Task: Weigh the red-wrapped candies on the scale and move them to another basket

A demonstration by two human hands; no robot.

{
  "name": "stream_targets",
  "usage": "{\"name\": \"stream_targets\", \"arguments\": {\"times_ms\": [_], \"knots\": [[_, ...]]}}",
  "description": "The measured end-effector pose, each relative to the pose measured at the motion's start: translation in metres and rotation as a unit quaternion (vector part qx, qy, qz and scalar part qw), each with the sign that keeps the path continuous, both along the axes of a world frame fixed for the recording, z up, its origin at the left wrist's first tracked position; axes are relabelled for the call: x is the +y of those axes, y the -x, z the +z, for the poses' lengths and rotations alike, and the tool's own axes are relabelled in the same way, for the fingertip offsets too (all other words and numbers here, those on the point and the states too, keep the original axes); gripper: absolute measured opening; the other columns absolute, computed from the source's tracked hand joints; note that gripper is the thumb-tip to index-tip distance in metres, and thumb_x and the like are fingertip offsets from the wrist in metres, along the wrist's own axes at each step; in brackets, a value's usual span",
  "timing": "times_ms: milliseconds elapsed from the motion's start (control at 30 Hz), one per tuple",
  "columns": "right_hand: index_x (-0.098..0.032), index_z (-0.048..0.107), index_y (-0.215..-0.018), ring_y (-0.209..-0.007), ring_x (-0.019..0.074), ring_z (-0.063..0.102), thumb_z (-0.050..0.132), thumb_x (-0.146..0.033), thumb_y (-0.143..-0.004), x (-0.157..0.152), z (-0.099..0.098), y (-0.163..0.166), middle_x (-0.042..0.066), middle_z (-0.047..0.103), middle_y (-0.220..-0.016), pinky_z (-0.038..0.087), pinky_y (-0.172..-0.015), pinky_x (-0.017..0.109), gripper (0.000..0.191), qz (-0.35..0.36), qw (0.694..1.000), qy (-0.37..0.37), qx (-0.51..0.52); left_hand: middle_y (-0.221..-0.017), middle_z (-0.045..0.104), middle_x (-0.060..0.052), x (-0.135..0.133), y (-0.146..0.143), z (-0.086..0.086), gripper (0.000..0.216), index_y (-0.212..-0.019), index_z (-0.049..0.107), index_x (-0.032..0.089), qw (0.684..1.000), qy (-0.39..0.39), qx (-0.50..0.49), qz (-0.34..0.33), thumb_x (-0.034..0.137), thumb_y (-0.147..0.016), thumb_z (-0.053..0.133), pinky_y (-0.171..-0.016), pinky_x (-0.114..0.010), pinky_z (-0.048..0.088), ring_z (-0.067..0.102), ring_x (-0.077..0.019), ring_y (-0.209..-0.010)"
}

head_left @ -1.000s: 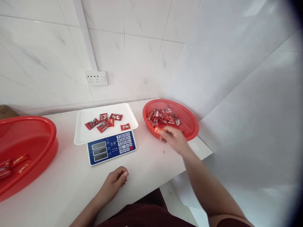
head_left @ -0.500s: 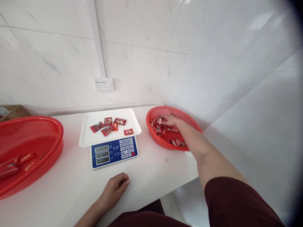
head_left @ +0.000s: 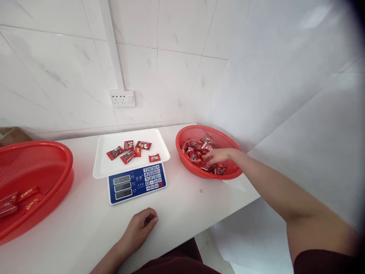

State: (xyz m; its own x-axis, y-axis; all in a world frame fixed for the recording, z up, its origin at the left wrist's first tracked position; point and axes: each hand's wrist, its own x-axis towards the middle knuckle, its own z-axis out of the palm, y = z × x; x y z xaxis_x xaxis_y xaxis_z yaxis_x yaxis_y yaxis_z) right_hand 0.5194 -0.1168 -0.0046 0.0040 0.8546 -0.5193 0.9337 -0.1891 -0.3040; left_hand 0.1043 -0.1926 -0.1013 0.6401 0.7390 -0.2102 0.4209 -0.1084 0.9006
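My right hand reaches into a round red mesh basket at the right end of the white table. Its fingers stretch out to the left, over a heap of red-wrapped candies; whether a candy is between them is unclear. My left hand rests on the table near the front edge, loosely curled into a fist with nothing in it. Ahead of it stands a blue electronic scale, and several of the same red candies lie on its white tray.
A larger red basket sits at the left with a few red candies in it. A small crumb lies on the table. A wall socket is behind the scale. The table ends just right of the small basket.
My right hand went from the basket's near rim, holding a red candy, into the basket, then drew back toward its near side. The left hand stayed put.
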Motion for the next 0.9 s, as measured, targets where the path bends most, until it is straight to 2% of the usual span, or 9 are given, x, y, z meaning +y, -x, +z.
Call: {"name": "stream_targets", "arguments": {"times_ms": [133,267,367,433,533,633,733,900], "knots": [[-0.022,0.058,-0.117,-0.111,0.0282,0.054,0.058,-0.035,-0.077,0.013,0.002,-0.015,0.007,0.060,-0.121,0.042,-0.091,0.034,0.042,-0.058,0.994,-0.085,-0.032,-0.068,0.053,0.000,0.000,0.000,-0.002,0.024,-0.076,0.055,0.019,1.000,-0.010,-0.002,-0.001,0.038,-0.084,0.043,-0.061,-0.025,0.038,0.046,-0.0146,-0.063],[-0.019,0.043,-0.131,-0.126,0.0318,0.037,0.067,-0.027,-0.068,0.029,-0.016,-0.018,0.013,0.041,-0.139,0.033,-0.101,0.038,0.068,-0.091,0.988,-0.116,-0.055,-0.065,0.051,0.000,-0.001,0.000,-0.002,0.026,-0.076,0.055,0.019,1.000,-0.016,0.005,0.009,0.041,-0.083,0.043,-0.060,-0.025,0.038,0.047,-0.0153,-0.062],[-0.023,0.043,-0.131,-0.123,0.0328,0.041,0.072,-0.022,-0.061,0.030,-0.029,-0.018,0.012,0.041,-0.138,0.036,-0.099,0.040,0.076,-0.099,0.990,-0.091,-0.044,-0.065,0.051,0.000,-0.003,0.000,-0.001,0.026,-0.076,0.054,0.019,1.000,-0.018,0.004,0.014,0.042,-0.083,0.043,-0.059,-0.025,0.038,0.046,-0.0151,-0.061],[-0.023,0.051,-0.124,-0.115,0.0324,0.049,0.072,-0.018,-0.059,0.026,-0.032,-0.020,0.011,0.051,-0.129,0.041,-0.095,0.041,0.068,-0.105,0.992,-0.066,-0.025,-0.065,0.050,0.000,-0.004,0.000,0.000,0.026,-0.076,0.054,0.019,1.000,-0.018,-0.001,0.017,0.041,-0.083,0.043,-0.059,-0.025,0.038,0.046,-0.0149,-0.061],[-0.022,0.063,-0.102,-0.096,0.0293,0.060,0.071,-0.011,-0.057,0.013,-0.030,-0.028,0.008,0.064,-0.105,0.048,-0.084,0.041,0.048,-0.125,0.992,-0.021,0.014,-0.063,0.050,0.001,-0.004,-0.001,-0.001,0.025,-0.075,0.054,0.019,1.000,-0.015,-0.009,0.022,0.041,-0.082,0.044,-0.058,-0.025,0.038,0.046,-0.0147,-0.060],[-0.021,0.065,-0.090,-0.079,0.0261,0.064,0.069,-0.009,-0.056,-0.007,-0.024,-0.036,0.006,0.067,-0.087,0.053,-0.071,0.040,0.036,-0.168,0.984,0.016,0.060,-0.062,0.049,0.001,-0.002,-0.002,-0.004,0.025,-0.075,0.054,0.019,1.000,-0.010,-0.013,0.026,0.041,-0.082,0.045,-0.058,-0.025,0.038,0.046,-0.0145,-0.059],[-0.022,0.062,-0.092,-0.079,0.0228,0.064,0.068,-0.012,-0.060,-0.026,-0.016,-0.041,0.007,0.066,-0.090,0.056,-0.065,0.035,0.033,-0.211,0.970,0.014,0.122,-0.062,0.049,0.001,-0.002,-0.002,-0.004,0.025,-0.076,0.054,0.019,1.000,-0.005,-0.014,0.028,0.042,-0.081,0.045,-0.057,-0.025,0.038,0.046,-0.0145,-0.059],[-0.023,0.060,-0.097,-0.084,0.0194,0.063,0.069,-0.025,-0.068,-0.042,-0.002,-0.040,0.008,0.066,-0.098,0.056,-0.067,0.030,0.030,-0.241,0.944,-0.023,0.225,-0.059,0.049,0.002,-0.003,-0.002,-0.003,0.025,-0.075,0.055,0.019,0.999,-0.012,-0.020,0.034,0.042,-0.080,0.046,-0.056,-0.025,0.038,0.046,-0.0140,-0.057]]}}
